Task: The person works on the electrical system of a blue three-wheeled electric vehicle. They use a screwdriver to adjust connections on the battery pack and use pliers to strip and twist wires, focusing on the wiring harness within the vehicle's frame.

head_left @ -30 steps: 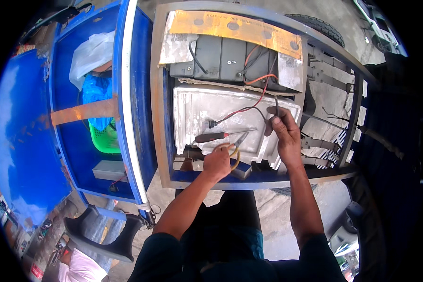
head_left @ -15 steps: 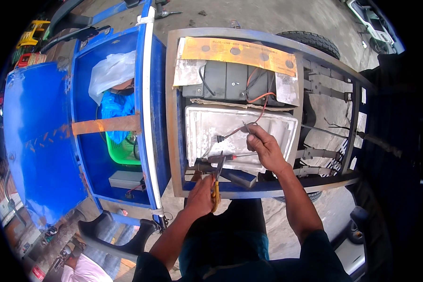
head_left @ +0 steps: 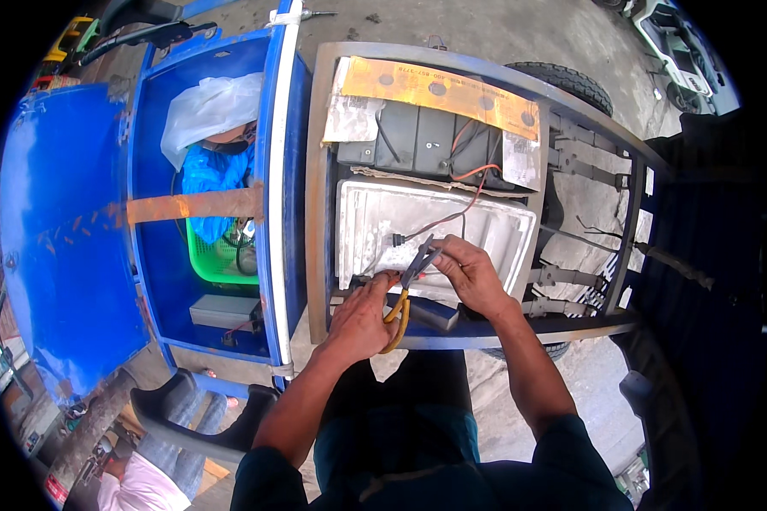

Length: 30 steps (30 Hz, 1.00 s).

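Note:
My left hand (head_left: 363, 319) is closed round scissors with yellow handles (head_left: 397, 324). Their dark blades (head_left: 418, 260) stand apart and reach up to my right fingertips. Pinched in my right hand (head_left: 473, 274) is a thin dark cable (head_left: 464, 225), its end hidden among the fingers and blades. Behind both hands a white foam tray (head_left: 494, 217) lies in a metal frame. On it rests a red and black lead (head_left: 435, 226) ending in a black connector (head_left: 398, 240). A red-handled tool is mostly covered by my left hand.
Black batteries (head_left: 430, 140) sit beyond the tray, partly under yellow cardboard (head_left: 439, 89). A dark rectangular block (head_left: 435, 315) lies by the frame's near rail (head_left: 520, 332). To the left, a blue box (head_left: 158, 281) contains a green basket (head_left: 222, 268). Another person (head_left: 141, 485) is at lower left.
My right hand has come down slightly with the cable. My left hand has lifted the scissors toward it, and their blades now meet the right fingertips. The view has shifted a little.

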{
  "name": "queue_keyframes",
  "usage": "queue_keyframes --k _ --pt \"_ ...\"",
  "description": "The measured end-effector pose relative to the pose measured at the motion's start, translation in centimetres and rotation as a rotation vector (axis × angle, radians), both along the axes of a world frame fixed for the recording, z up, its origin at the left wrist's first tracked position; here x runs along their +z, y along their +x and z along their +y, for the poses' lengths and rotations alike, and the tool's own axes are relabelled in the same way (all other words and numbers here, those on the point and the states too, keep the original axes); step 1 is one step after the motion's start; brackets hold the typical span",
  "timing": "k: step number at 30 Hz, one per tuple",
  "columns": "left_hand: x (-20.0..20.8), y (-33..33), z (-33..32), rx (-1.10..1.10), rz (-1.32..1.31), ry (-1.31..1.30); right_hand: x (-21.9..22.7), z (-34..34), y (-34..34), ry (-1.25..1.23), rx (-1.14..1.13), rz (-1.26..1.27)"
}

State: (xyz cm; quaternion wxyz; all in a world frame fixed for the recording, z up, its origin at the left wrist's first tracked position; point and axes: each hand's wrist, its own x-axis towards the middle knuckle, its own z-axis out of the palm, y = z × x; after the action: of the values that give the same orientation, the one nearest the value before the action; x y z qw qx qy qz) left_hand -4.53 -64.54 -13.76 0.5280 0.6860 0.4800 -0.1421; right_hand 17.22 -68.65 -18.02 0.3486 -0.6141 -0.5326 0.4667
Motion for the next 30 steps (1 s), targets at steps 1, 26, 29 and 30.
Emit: queue_keyframes --k 1,26,29,30 --pt "-0.1 -0.2 -0.1 0.003 -0.005 -0.003 0.1 0.0 0.0 -0.03 0.011 0.002" --pt "-1.8 -0.5 0.1 0.068 -0.059 -0.042 -0.1 1.0 -1.3 0.012 0.109 -0.08" --pt "-1.9 -0.6 0.1 0.094 -0.089 -0.101 -0.3 1.1 -1.2 0.011 0.121 -0.072" --pt "-2.6 -0.9 -0.5 0.098 -0.104 -0.059 -0.5 1.1 -1.3 0.02 0.13 -0.072"
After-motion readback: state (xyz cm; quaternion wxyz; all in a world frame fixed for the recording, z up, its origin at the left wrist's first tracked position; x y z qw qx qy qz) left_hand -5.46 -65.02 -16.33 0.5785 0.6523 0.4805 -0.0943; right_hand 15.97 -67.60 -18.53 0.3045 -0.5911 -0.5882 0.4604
